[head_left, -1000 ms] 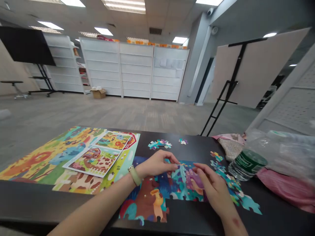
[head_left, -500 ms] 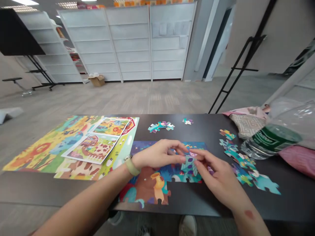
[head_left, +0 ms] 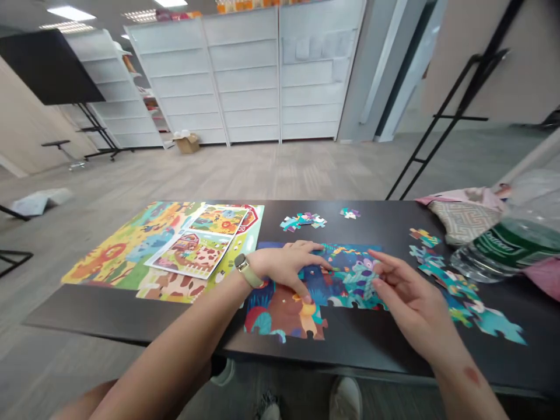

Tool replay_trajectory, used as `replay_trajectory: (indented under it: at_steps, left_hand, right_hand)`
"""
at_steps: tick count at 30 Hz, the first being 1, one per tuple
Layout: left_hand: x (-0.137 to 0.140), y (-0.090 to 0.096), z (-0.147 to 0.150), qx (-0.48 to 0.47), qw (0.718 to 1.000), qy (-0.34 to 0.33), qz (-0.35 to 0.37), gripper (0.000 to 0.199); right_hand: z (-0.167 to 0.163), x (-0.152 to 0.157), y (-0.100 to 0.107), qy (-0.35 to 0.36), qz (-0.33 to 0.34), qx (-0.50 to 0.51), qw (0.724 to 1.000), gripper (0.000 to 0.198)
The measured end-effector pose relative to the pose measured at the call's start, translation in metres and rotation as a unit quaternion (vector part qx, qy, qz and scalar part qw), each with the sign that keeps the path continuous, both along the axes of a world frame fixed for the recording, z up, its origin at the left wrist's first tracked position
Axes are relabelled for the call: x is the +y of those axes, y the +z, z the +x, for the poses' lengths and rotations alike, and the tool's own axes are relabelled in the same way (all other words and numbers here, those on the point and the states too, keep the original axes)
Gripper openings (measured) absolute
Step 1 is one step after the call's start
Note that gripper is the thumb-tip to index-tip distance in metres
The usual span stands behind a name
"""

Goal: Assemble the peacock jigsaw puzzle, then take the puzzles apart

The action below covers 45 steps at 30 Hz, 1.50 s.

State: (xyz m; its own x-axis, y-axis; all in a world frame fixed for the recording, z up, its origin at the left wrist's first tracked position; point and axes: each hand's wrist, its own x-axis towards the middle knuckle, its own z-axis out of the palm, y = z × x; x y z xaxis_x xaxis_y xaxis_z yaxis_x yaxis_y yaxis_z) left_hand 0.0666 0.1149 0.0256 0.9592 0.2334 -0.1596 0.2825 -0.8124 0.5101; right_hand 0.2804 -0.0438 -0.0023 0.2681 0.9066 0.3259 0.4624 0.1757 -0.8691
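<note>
A partly joined jigsaw puzzle (head_left: pixel 280 315) lies on the dark table, showing a brown bear and blue and purple plants. Its lower edge has exposed tabs and notches. My left hand (head_left: pixel 289 268) rests flat across the joined pieces, fingers spread, with the thumb beside the bear's yellow pot. At the puzzle's right end is my right hand (head_left: pixel 409 294), its index finger and thumb apart by a teal and purple part (head_left: pixel 361 275). I see no piece between those fingertips. The right hand covers the puzzle's right edge.
Several loose pieces (head_left: pixel 464 286) lie to the right, near a plastic bottle (head_left: pixel 503 248) and a patterned bag (head_left: pixel 464 219). A small pile (head_left: pixel 301 221) and a lone cluster (head_left: pixel 350 213) sit behind the puzzle. Picture cards (head_left: pixel 196 248) overlap finished puzzles (head_left: pixel 118 256) at left.
My hands have moved apart. The left now lies flat on the puzzle instead of meeting the right at the teal and purple part; the right has opened at the right edge. The view has shifted left.
</note>
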Motion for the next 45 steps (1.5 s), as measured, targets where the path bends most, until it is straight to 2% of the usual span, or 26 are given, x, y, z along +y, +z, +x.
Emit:
replay_trajectory:
  at_steps: [4, 8, 12, 16, 20, 24, 30, 33, 37, 41, 45]
  left_hand:
    - [0.007, -0.009, 0.002, -0.089, 0.995, 0.015, -0.046, 0.071]
    - [0.011, -0.019, 0.009, -0.161, 0.984, 0.023, -0.074, 0.058]
    - [0.014, -0.026, 0.017, -0.197, 0.977, 0.036, -0.070, 0.053]
    - [0.015, -0.028, 0.019, -0.217, 0.975, 0.032, -0.046, 0.046]
    - [0.014, -0.029, 0.018, -0.222, 0.974, 0.030, -0.038, 0.041]
    - [0.017, -0.033, 0.018, -0.237, 0.971, 0.021, -0.027, 0.042]
    - [0.020, -0.035, 0.019, -0.225, 0.974, 0.021, -0.006, 0.041]
    - [0.019, -0.034, 0.019, -0.223, 0.974, 0.021, -0.007, 0.043]
    - [0.018, -0.032, 0.019, -0.218, 0.976, 0.022, -0.013, 0.042]
    - [0.019, -0.032, 0.019, -0.223, 0.975, 0.022, -0.007, 0.040]
    - [0.019, -0.033, 0.019, -0.234, 0.972, 0.015, -0.007, 0.041]
  right_hand:
    - [-0.006, -0.001, 0.003, 0.025, -0.026, 0.025, 0.999, 0.042]
    - [-0.008, -0.001, 0.005, 0.026, -0.043, 0.033, 0.998, 0.033]
    - [-0.008, 0.000, 0.004, 0.020, -0.062, 0.075, 0.995, 0.030]
    - [-0.010, 0.000, 0.006, 0.021, -0.074, 0.060, 0.995, 0.026]
    - [-0.035, -0.006, 0.013, 0.084, -0.137, 0.058, 0.985, 0.021]
    - [-0.067, -0.016, 0.013, 0.144, -0.189, -0.015, 0.971, 0.015]
    - [-0.077, -0.018, 0.005, 0.133, -0.187, -0.117, 0.966, 0.014]
    - [-0.079, -0.017, 0.005, 0.121, -0.171, -0.181, 0.961, 0.009]
    - [-0.082, -0.023, 0.011, 0.104, -0.102, -0.286, 0.947, 0.008]
    - [-0.076, -0.032, 0.017, 0.178, -0.019, -0.327, 0.928, 0.026]
    - [-0.070, -0.038, 0.009, 0.218, 0.030, -0.369, 0.903, 0.036]
